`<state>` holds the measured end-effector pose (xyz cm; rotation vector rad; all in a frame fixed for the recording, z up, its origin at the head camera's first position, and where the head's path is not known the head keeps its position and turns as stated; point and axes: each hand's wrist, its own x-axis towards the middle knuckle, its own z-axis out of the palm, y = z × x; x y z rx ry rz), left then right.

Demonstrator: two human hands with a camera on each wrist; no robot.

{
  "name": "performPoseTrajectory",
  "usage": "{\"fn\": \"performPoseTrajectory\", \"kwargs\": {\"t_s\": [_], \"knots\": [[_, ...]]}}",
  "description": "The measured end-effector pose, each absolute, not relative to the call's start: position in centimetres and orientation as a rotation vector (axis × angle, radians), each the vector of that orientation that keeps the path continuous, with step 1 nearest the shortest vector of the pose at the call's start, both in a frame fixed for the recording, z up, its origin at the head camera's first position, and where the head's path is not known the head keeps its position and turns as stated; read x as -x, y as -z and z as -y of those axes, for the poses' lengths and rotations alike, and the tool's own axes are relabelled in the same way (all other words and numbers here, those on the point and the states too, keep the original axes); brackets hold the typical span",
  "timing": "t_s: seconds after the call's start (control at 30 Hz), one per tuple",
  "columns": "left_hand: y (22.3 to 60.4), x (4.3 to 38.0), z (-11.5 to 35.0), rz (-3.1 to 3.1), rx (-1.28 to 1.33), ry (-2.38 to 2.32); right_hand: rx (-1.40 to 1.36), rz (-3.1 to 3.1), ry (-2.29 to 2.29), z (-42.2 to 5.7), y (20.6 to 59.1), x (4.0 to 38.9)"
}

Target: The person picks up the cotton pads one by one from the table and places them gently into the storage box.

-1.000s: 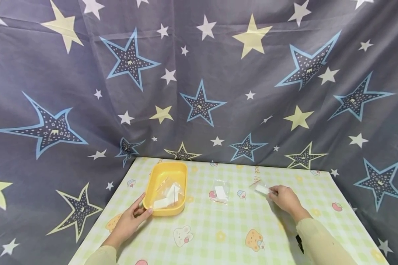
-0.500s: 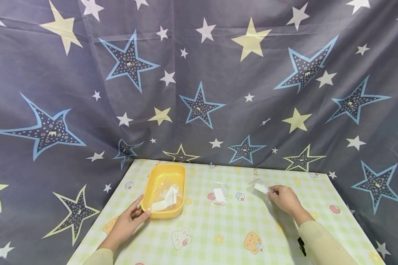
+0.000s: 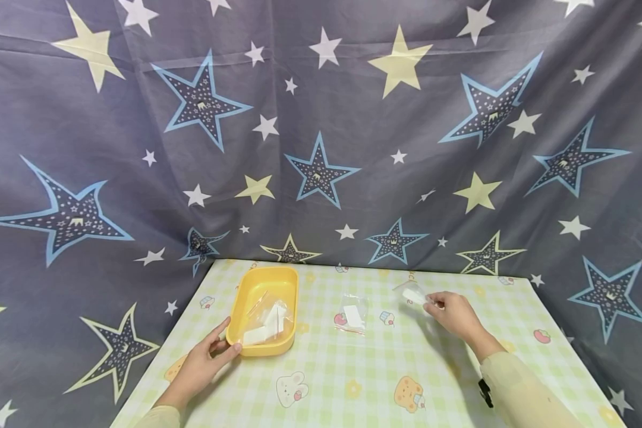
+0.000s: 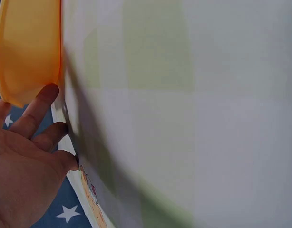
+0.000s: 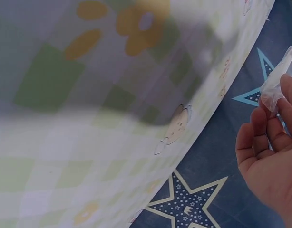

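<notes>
My left hand [image 3: 200, 365] holds the near left corner of a yellow plastic tray [image 3: 235, 309], thumb on its front and fingers along its left side. In the left wrist view, fingertips touch the tray's wall [image 4: 29, 47]. Inside the tray lie clear zip bags with white pieces [image 3: 271, 324]. My right hand [image 3: 455, 315] pinches one end of another small clear zip bag [image 3: 413, 295] with a white piece in it. This bag is held above the table, and it also shows between thumb and fingers in the right wrist view, partly cut off by the frame edge.
Another clear zip bag [image 3: 354, 316] with a white rectangle lies flat mid-table, between the tray and my right hand. A green checked cloth with cartoon prints covers the table [image 3: 353, 362]. A dark star-patterned curtain [image 3: 321, 238] hangs behind and around the sides.
My right hand has raised the pinched bag a little and brought it slightly left. The left hand keeps its hold on the tray, and the head view has shifted slightly.
</notes>
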<state>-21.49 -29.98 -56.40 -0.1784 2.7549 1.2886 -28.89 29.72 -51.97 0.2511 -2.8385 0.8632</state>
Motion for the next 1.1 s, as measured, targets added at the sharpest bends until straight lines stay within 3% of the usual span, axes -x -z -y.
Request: {"fn": "performPoseTrajectory", "kwargs": {"t_s": [1.1], "knots": [[56.1, 22.1, 30.6, -2.666, 0.146, -1.388, -0.365, 2.747, -0.974, -25.7, 48.2, 29.3]]}}
